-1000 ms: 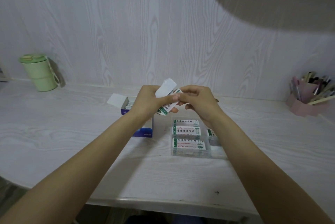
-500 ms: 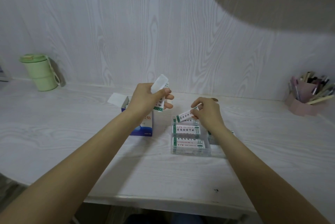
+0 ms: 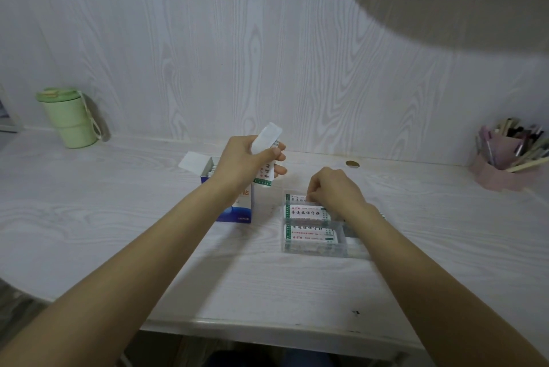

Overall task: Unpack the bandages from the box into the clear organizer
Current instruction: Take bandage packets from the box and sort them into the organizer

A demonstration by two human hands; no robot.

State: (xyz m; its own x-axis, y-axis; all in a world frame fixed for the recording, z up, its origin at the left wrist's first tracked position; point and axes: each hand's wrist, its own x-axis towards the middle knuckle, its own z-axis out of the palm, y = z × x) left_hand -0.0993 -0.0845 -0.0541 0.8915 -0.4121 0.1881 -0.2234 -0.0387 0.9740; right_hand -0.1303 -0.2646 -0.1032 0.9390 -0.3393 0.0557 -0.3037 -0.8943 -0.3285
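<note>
Bandages [image 3: 266, 155] stood fanned in the left hand [image 3: 245, 163] at centre frame, thumb and fingers clamped on the stack above the open bandage box [image 3: 237, 206], probably kept ready as supply. Right hand [image 3: 334, 189] curled over the clear organizer's [image 3: 315, 249] far compartment, fingertips seemingly pinching one strip; half a second earlier it had carried that strip in the air above.
</note>
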